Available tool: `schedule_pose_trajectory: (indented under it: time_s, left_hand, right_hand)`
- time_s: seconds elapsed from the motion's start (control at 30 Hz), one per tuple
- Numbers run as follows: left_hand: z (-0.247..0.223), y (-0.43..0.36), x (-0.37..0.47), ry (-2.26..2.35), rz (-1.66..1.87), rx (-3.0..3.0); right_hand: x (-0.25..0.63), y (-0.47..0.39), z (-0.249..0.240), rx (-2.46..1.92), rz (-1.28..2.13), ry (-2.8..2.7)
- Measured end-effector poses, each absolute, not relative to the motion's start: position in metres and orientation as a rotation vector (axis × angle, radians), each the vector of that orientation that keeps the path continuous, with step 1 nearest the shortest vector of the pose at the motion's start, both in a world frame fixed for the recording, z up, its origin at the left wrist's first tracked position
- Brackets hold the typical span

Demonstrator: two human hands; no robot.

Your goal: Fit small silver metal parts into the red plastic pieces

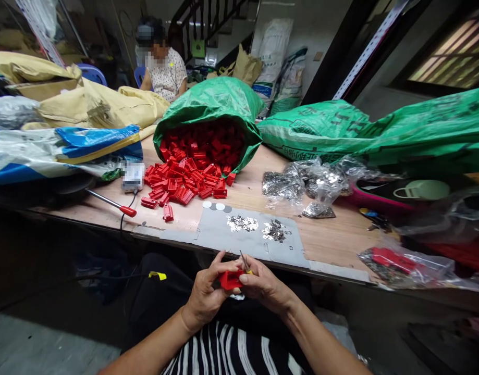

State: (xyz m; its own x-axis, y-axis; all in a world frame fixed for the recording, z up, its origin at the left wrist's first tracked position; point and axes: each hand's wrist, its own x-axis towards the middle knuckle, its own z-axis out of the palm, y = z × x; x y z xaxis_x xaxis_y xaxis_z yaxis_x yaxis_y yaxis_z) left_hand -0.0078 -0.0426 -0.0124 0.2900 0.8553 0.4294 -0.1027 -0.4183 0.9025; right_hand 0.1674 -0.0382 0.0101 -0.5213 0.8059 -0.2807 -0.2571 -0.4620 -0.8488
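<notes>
Close to my body, just off the table edge, my left hand is closed around a red plastic housing, its hollow side partly visible. My right hand pinches a thin pointed metal tool with a bit of yellow on it. The right thumb also touches the housing's right side. Whether the tool's kind is tweezers or a small driver, I cannot tell. In front of my hands lies a grey mat. On it are a pile of shiny small metal pieces and a pile of darker ones.
Red housings spill from a green sack onto the table. A red-tipped lever sticks out at left. Clear bags of metal parts, a pink basin and another bag lie rightward. A person sits across the table.
</notes>
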Motion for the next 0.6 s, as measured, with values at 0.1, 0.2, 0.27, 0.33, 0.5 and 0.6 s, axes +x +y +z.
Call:
schedule_pose_trajectory:
  time_s: [0.1,0.2,0.27,0.33,0.5,0.6]
  left_hand:
    - [-0.013,-0.042,-0.008,0.7,1.251,1.449]
    - [-0.013,-0.04,-0.007,0.759,1.222,1.149]
    - [-0.012,-0.038,-0.007,0.805,1.237,1.004]
    - [-0.012,-0.037,-0.007,0.853,1.26,0.942]
    - [-0.012,-0.036,-0.009,0.881,1.265,0.918]
    - [-0.013,-0.035,-0.009,0.893,1.262,0.916]
  right_hand:
    - [0.168,-0.037,0.012,-0.904,2.06,-1.059]
    - [0.174,-0.027,0.017,-0.99,2.003,-1.27]
    - [0.182,-0.014,0.021,-1.15,1.741,-1.491]
    - [0.192,0.004,0.026,-1.38,1.246,-1.68]
    - [0.216,0.048,0.033,-1.905,0.346,-1.964]
    - [0.216,0.062,0.034,-2.021,0.209,-2.085]
